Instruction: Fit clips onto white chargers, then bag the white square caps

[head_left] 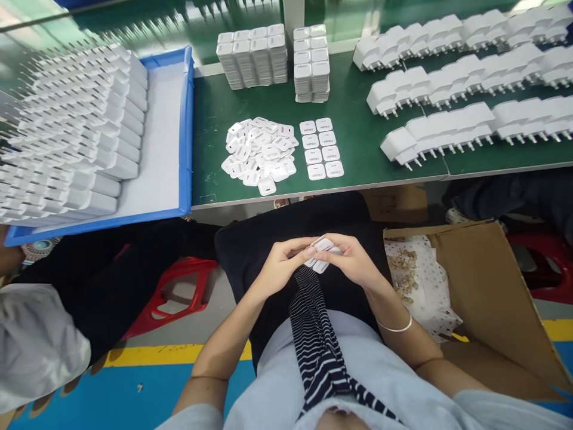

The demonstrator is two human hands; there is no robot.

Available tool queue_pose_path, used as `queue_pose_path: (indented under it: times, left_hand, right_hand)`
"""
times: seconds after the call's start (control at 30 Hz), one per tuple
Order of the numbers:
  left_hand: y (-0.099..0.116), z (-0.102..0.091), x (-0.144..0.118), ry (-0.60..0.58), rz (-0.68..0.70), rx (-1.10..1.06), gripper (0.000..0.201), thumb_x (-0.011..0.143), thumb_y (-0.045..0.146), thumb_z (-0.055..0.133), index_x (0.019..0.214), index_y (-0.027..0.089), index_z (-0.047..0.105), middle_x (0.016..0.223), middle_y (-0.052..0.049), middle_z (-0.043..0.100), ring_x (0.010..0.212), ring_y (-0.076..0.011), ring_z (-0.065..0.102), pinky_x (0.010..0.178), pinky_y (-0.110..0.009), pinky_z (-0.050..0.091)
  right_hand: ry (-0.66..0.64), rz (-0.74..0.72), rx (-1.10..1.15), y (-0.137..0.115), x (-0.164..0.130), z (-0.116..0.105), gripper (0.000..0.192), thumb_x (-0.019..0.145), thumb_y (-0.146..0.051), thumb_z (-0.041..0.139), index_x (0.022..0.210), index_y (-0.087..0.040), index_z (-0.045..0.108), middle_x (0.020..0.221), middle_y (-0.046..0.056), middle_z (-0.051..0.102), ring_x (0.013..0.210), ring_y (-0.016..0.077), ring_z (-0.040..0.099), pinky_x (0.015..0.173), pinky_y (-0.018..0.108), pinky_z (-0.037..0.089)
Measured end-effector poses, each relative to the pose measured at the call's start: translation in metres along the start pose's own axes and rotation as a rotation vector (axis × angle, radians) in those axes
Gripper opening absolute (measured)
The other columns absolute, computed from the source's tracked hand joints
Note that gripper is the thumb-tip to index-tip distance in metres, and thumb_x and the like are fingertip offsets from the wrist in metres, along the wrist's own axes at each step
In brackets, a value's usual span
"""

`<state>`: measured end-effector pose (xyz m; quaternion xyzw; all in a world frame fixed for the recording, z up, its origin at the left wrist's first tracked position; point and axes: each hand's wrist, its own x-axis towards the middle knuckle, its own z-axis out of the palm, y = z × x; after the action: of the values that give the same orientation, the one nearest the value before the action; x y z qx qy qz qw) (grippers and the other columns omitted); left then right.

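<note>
Both hands curled over lap, below green bench edge: left hand (280,263) and right hand (353,260) pinch a small stack of flat glossy white rounded-square plastic caps (321,254) between fingertips, loose pile of same caps (259,154) on bench (358,149) above.

Small white plates (321,254) between left hand (280,263) and right hand (353,260), over lap.

You have a blue tray (185,131) of white chargers (67,131) at left, a cardboard box (492,292) at right, a red stool (179,295) below.
</note>
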<state>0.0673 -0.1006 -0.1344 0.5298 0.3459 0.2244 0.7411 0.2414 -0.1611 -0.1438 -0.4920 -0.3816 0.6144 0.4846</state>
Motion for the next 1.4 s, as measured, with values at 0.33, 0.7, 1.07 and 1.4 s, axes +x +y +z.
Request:
queue_pose_path:
  times: [0.33, 0.7, 1.07, 1.4]
  left_hand:
    - [0.002, -0.018, 0.017, 0.383, 0.003, -0.08, 0.037, 0.082, 0.049, 0.07, 0.09, 0.014, 0.08, 0.09, -0.011, 0.078, 0.08, -0.0222, 0.073, 0.077, -0.03, 0.055]
    - [0.009, 0.02, -0.012, 0.418, 0.299, 0.607, 0.031, 0.094, 0.029, 0.057, 0.123, 0.024, 0.068, 0.124, -0.004, 0.069, 0.113, -0.0224, 0.067, 0.102, -0.036, 0.05]
    - [0.015, -0.008, -0.006, 0.491, 0.106, 0.339, 0.032, 0.093, 0.042, 0.056, 0.092, 0.017, 0.077, 0.088, -0.006, 0.078, 0.084, -0.0225, 0.074, 0.081, -0.031, 0.057]
    - [0.007, 0.018, -0.003, 0.236, 0.103, 0.496, 0.027, 0.094, 0.035, 0.054, 0.098, 0.021, 0.078, 0.089, -0.003, 0.077, 0.077, -0.0195, 0.071, 0.069, -0.025, 0.05]
  right_hand:
    - [0.056, 0.145, 0.166, 0.005, -0.003, -0.002, 0.019, 0.066, -0.029, 0.084, 0.079, -0.018, 0.076, 0.074, 0.002, 0.073, 0.063, 0.0157, 0.065, 0.059, 0.026, 0.05]
    - [0.037, 0.12, 0.025, 0.006, -0.003, 0.003, 0.021, 0.071, -0.03, 0.08, 0.085, -0.017, 0.072, 0.073, 0.0, 0.068, 0.063, 0.0141, 0.06, 0.059, 0.025, 0.047]
    - [-0.04, 0.245, 0.111, 0.007, -0.01, 0.001, 0.024, 0.066, -0.028, 0.081, 0.087, -0.017, 0.075, 0.08, 0.002, 0.071, 0.066, 0.0156, 0.063, 0.058, 0.025, 0.047]
    - [-0.001, 0.196, 0.115, 0.005, -0.009, 0.002, 0.028, 0.067, -0.025, 0.08, 0.093, -0.019, 0.072, 0.078, 0.0, 0.067, 0.063, 0.0132, 0.059, 0.056, 0.024, 0.047]
